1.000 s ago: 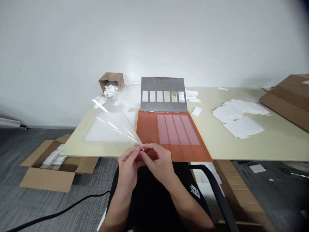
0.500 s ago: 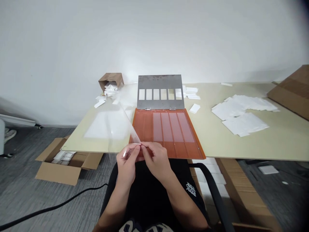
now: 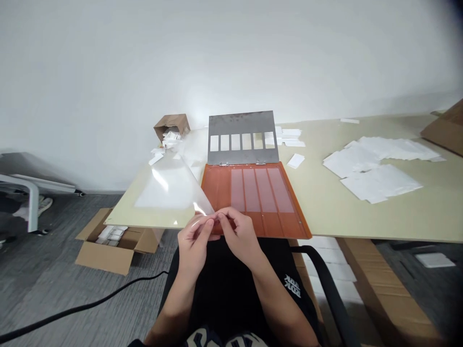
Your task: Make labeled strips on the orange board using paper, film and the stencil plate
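Observation:
My left hand point(image 3: 194, 243) and my right hand point(image 3: 238, 237) meet at the table's near edge, both pinching one corner of a clear plastic film sheet point(image 3: 172, 185). The film rises from my fingers and slopes away to the left over the table. Just behind my hands lies an orange grooved board point(image 3: 256, 200) with pale strips in its channels. A grey metal plate point(image 3: 241, 137) with a row of rectangular windows stands hinged upright at the board's far edge.
White paper sheets point(image 3: 376, 166) lie on the beige table point(image 3: 361, 212) at the right. A small tipped brown box point(image 3: 172, 126) spills white slips at the back left. An open cardboard box point(image 3: 108, 241) and a black cable point(image 3: 83, 306) are on the floor.
My hands stay pinched on the film's corner. The film has dropped lower and leans further left. The view has shifted a little to the left.

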